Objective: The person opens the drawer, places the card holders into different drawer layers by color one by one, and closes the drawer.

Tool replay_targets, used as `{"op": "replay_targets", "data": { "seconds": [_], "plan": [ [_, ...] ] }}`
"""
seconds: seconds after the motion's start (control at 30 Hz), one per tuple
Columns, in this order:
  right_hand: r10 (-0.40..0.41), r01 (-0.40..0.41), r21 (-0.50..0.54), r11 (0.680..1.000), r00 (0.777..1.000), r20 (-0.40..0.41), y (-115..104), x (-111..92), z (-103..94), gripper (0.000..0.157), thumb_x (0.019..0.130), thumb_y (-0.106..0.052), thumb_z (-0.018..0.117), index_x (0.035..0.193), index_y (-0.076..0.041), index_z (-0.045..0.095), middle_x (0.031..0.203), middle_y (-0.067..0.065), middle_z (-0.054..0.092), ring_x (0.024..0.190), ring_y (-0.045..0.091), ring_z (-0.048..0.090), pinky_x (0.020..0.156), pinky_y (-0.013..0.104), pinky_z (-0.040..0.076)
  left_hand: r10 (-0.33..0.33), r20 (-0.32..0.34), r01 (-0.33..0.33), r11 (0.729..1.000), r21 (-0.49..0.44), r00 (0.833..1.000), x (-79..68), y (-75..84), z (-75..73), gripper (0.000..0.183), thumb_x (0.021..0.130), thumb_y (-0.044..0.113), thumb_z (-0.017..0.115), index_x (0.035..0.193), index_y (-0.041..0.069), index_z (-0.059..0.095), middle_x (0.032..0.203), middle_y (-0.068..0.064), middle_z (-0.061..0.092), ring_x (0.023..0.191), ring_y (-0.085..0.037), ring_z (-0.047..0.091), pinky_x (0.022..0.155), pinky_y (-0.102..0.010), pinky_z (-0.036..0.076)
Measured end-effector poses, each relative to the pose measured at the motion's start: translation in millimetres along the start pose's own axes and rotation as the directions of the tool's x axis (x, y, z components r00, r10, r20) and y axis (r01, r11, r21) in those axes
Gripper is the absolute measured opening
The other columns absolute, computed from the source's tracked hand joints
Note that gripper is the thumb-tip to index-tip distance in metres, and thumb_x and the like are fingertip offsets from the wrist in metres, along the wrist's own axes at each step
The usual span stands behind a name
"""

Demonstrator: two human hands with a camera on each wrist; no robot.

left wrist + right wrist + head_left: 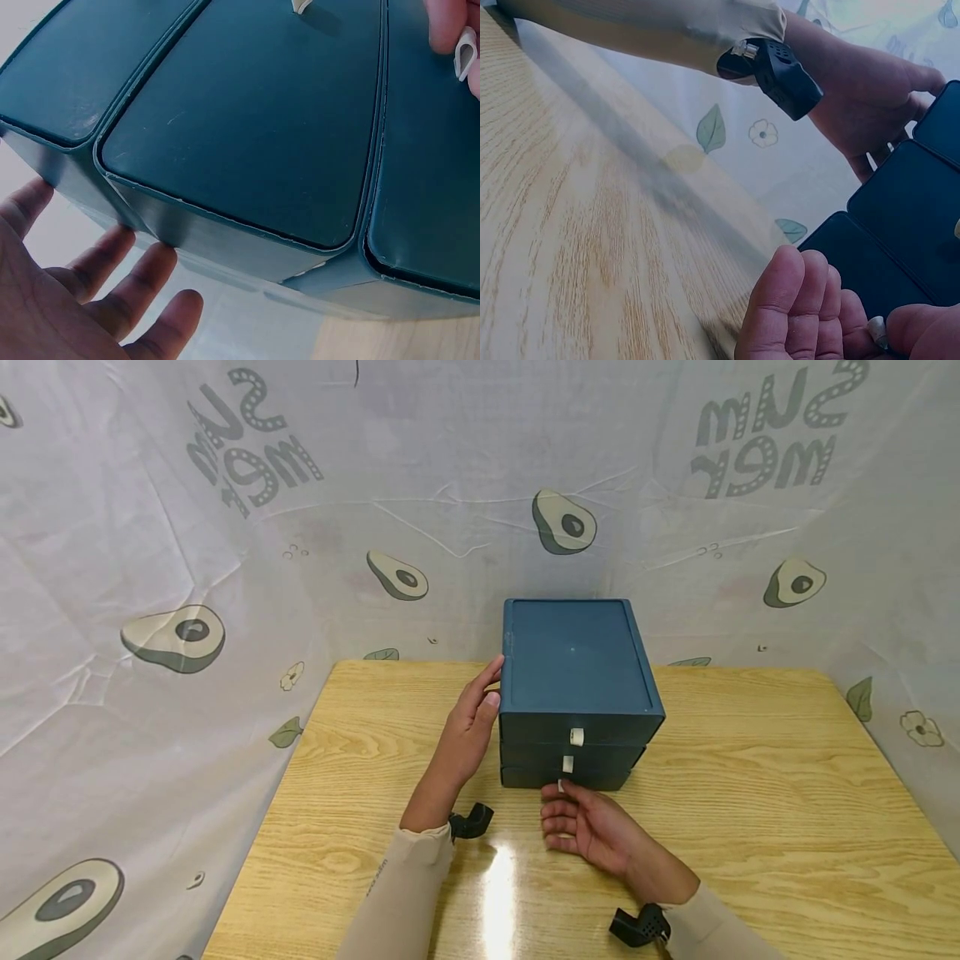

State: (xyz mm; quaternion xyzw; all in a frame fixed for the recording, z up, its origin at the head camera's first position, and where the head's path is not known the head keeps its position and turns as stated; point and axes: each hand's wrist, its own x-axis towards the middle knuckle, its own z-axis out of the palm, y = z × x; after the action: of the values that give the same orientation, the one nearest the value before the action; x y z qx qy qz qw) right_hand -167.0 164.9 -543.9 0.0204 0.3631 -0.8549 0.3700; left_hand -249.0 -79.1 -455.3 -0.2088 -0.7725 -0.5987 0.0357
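A dark blue chest of three small drawers (577,656) stands on the wooden table, its front toward me. Each drawer front has a pale pull tab: the top tab (577,737), the middle tab (567,764) and the bottom tab (465,58). Against the chest's left side rests my left hand (467,731), fingers spread and fingertips on the side wall (225,236). My right hand (600,831) is low in front, pinching the bottom pull tab between thumb and index finger, the other fingers loosely bent. All three drawers sit in the chest.
The light wooden table (750,777) extends to both sides of the chest. Behind it and along the sides hangs a pale cloth (450,460) printed with avocados, leaves and lettering. Each wrist wears a black camera mount (640,925).
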Motion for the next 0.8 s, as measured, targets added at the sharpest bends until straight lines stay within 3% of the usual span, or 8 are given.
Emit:
{"op": "replay_targets", "data": {
  "seconds": [0.53, 0.8],
  "plan": [
    [0.006, -0.007, 0.008, 1.000, 1.000, 0.017, -3.1, 1.4, -1.2, 0.040, 0.121, -0.034, 0.036, 0.126, -0.011, 0.068, 0.106, 0.002, 0.078, 0.096, 0.014, 0.077, 0.091, 0.037, 0.063, 0.004, -0.001, -0.004, 1.000, -0.001, 1.000, 1.5, -0.7, 0.3, 0.054, 0.117, 0.039, 0.040, 0.171, 0.035, 0.035, 0.164, -0.005, 0.046, 0.152, -0.034, 0.046, 0.122, -0.059, 0.040],
    [0.010, -0.011, 0.005, 1.000, 1.000, 0.002, -3.3, 1.6, -1.9, 0.040, 0.120, -0.035, 0.037, 0.126, -0.010, 0.067, 0.106, 0.002, 0.078, 0.096, 0.015, 0.077, 0.090, 0.036, 0.063, -0.003, -0.001, 0.003, 1.000, 0.001, 1.000, 0.5, -1.3, 1.2, 0.053, 0.117, 0.039, 0.040, 0.170, 0.037, 0.035, 0.164, -0.004, 0.046, 0.152, -0.030, 0.046, 0.122, -0.059, 0.040]
  ]
}}
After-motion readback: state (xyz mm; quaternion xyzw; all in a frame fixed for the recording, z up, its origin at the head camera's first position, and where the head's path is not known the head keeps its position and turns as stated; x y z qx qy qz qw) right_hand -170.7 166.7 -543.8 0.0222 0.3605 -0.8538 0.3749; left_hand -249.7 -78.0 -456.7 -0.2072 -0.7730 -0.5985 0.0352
